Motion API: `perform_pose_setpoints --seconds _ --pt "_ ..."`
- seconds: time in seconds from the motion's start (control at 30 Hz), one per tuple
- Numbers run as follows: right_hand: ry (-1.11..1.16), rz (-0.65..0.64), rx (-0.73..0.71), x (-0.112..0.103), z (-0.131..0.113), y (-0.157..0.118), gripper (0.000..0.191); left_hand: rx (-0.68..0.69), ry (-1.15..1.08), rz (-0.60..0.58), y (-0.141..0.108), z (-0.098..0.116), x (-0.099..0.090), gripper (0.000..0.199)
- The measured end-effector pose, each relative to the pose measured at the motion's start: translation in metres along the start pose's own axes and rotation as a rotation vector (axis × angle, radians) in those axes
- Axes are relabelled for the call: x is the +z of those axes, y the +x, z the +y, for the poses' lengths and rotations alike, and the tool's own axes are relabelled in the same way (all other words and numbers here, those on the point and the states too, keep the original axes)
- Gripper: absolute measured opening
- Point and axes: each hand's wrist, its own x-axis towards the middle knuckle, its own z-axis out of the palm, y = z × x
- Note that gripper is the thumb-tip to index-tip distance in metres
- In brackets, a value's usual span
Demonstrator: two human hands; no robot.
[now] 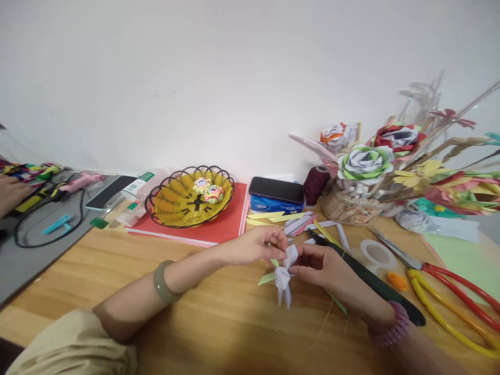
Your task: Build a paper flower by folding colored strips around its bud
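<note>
A folded white paper flower (283, 277) with pointed petals and pale green strips is held up over the wooden table. My left hand (269, 242) pinches its upper edge between thumb and fingers. From the other side, my right hand (321, 264) grips the same flower with thumb and forefinger. Part of the flower is hidden behind my fingers. Under my right wrist lies a long dark-green handled tool (375, 284). Just beyond both hands, cut paper strips (299, 224) in yellow, white and pink are scattered.
A yellow woven basket (172, 211) with two small paper flowers rests on red paper (233, 229). At right are a pot of paper flowers (347, 207), a tape roll (375, 255), red-handled scissors (420, 265) and a yellow-handled tool (433, 302). Another person's hand (13, 192) is at far left.
</note>
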Motion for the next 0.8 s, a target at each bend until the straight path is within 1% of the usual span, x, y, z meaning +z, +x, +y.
perform_pose_setpoints --seconds 0.1,0.17,0.37,0.53,0.7,0.8 --pt "-0.009 -0.005 -0.008 -0.001 0.002 0.001 0.013 -0.051 -0.014 0.035 0.000 0.001 0.000 0.030" --pt "-0.013 0.015 -0.003 -0.001 0.003 0.002 0.015 -0.076 -0.004 0.063 0.000 0.003 0.000 0.032" --pt "-0.042 0.075 0.039 -0.002 0.009 0.005 0.017 -0.188 0.021 0.059 0.000 0.005 -0.004 0.032" --pt "-0.077 0.120 0.066 0.001 0.010 0.006 0.019 -0.210 -0.038 0.087 0.000 0.001 -0.006 0.028" --pt "-0.049 0.068 0.075 0.003 0.010 0.006 0.019 -0.227 -0.040 0.142 0.001 -0.001 -0.007 0.027" --pt "-0.061 0.035 0.068 0.002 0.012 0.006 0.017 -0.247 0.010 0.086 0.001 0.000 -0.009 0.024"
